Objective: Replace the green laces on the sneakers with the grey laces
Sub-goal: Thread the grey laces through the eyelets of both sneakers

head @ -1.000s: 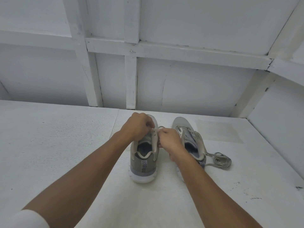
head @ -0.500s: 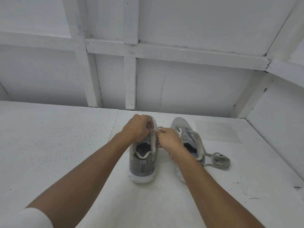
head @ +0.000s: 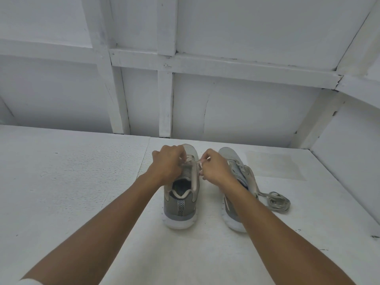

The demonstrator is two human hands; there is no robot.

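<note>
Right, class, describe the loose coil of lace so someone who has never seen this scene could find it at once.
Start at the white table. Beside the right-hand sneaker, on its outer side, lies the coil of lace. It alone lies bunched on the table, touched by neither the left hand nor the right hand.

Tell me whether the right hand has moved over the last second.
Yes, slightly. Against the left shoe, the right hand, pinching the lace, has shifted toward the toe and a little rightward, away from the left hand.
</note>
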